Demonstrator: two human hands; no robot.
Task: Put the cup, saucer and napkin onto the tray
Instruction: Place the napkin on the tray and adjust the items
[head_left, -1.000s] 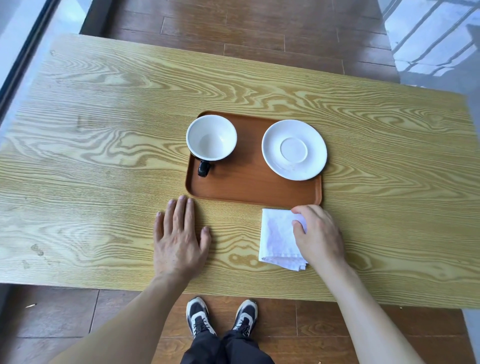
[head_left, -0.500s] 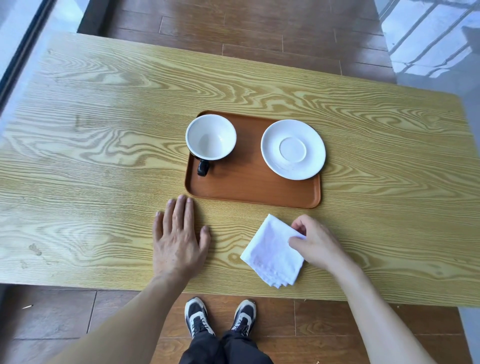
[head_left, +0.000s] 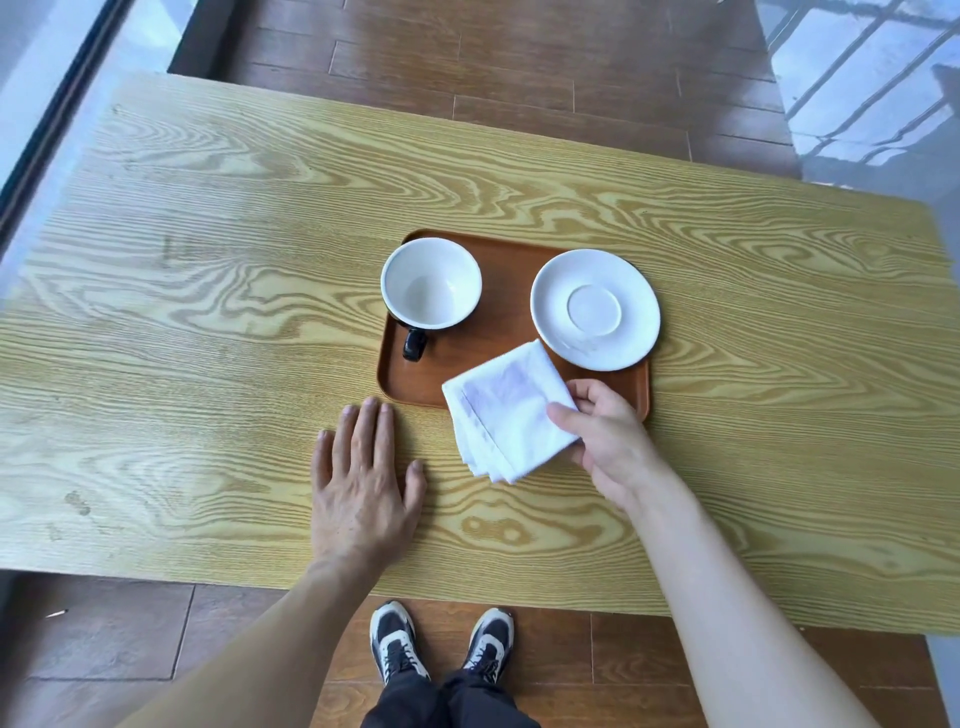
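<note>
A brown tray (head_left: 506, 317) lies in the middle of the wooden table. On its left part stands a cup (head_left: 431, 283), white inside with a black handle pointing toward me. A white saucer (head_left: 595, 309) rests on the tray's right part. My right hand (head_left: 605, 441) pinches a folded white napkin (head_left: 506, 410) by its right corner, holding it tilted over the tray's near edge. My left hand (head_left: 361, 480) lies flat on the table just in front of the tray's near left corner, fingers spread, holding nothing.
The wooden table (head_left: 208, 312) stretches wide to left and right of the tray. Its near edge runs just above my shoes (head_left: 441, 642). Brown floorboards lie beyond the far edge, and a glass wall runs along the left.
My right hand picked the napkin up off the table and carried it forward, so it now overlaps the tray's near edge. My left hand has stayed flat in place.
</note>
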